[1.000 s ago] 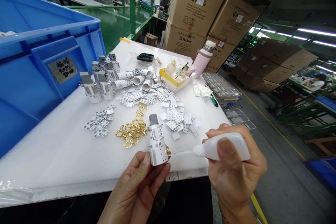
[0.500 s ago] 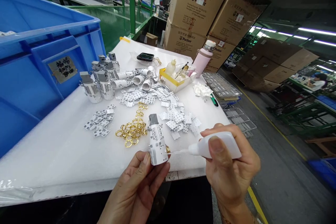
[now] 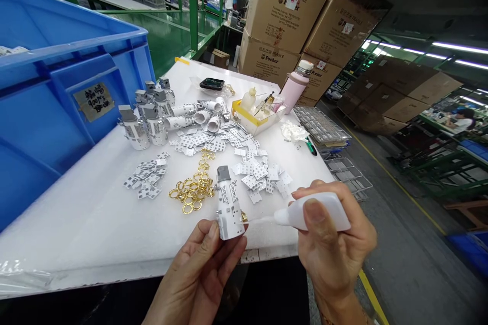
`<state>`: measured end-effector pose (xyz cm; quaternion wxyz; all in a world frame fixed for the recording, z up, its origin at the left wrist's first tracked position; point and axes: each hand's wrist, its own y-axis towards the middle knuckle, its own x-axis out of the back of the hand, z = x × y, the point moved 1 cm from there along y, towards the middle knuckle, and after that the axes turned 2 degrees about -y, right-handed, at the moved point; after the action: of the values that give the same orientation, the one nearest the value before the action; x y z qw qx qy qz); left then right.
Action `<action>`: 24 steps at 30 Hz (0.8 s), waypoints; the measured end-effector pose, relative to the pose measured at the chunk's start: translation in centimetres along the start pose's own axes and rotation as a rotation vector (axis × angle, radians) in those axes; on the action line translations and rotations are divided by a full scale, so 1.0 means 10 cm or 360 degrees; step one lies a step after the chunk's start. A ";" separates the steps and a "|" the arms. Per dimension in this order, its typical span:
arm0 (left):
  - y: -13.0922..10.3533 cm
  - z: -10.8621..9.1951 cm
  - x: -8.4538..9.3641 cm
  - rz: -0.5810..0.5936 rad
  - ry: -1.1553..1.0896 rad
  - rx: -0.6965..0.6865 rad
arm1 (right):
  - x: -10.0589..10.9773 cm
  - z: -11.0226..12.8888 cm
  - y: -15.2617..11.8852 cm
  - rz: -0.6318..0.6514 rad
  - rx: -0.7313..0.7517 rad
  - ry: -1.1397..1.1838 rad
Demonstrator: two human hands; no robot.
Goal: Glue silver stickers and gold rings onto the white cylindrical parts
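Observation:
My left hand (image 3: 206,264) is closed on the lower end of a white model cylinder (image 3: 229,208) with a grey block on top, held nearly upright above the table's front edge. A small gold piece (image 3: 244,216) shows at the cylinder's right side. In my right hand (image 3: 331,244) is a white glue bottle (image 3: 320,210), lying sideways. Its thin clear nozzle reaches left to the gold piece; whether glue is coming out I cannot tell. Gold rings (image 3: 192,190) lie in a heap behind my left hand, beside flat white parts (image 3: 259,172) with grey squares.
Finished-looking cylinders (image 3: 135,132) stand at the left, next to a large blue bin (image 3: 99,66). More white tubes (image 3: 202,116) lie behind. A yellow-edged tray (image 3: 249,119), a pink flask (image 3: 295,86), crumpled tissue (image 3: 293,131) and a green cutter (image 3: 311,147) are farther back.
The view has shifted very slightly. Both hands keep their holds, and the nozzle stays at the gold piece.

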<state>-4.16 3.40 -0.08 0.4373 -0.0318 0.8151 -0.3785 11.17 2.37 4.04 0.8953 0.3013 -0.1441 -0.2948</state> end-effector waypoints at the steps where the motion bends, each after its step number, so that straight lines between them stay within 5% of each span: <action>1: 0.00 0.00 -0.01 0.0007 0.0010 -0.0015 | 0.00 0.00 0.01 -0.0026 -0.0051 0.0043; 7: 0.00 -0.04 0.02 -0.0072 -0.0007 0.0035 | 0.22 -0.19 0.24 -0.0101 -0.0750 0.0664; 10: -0.02 -0.07 0.03 -0.0097 -0.0066 0.0083 | 0.46 -0.45 0.32 0.0090 -0.0950 0.0373; 19: -0.07 -0.12 -0.01 -0.0105 -0.0142 0.0116 | 0.97 -1.18 0.19 0.0040 -0.0615 -0.0759; 22: -0.08 -0.20 0.03 -0.0207 -0.0142 0.0086 | 0.90 -1.09 0.18 -0.0037 -0.0501 -0.0932; 24: -0.09 -0.28 0.08 -0.0297 -0.0149 0.0017 | 0.83 -0.87 0.13 -0.0289 -0.0331 -0.0985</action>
<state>-6.99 4.11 0.89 0.4380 -0.1228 0.7852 -0.4201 22.04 1.99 -1.24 0.8052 0.1161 -0.3508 -0.4638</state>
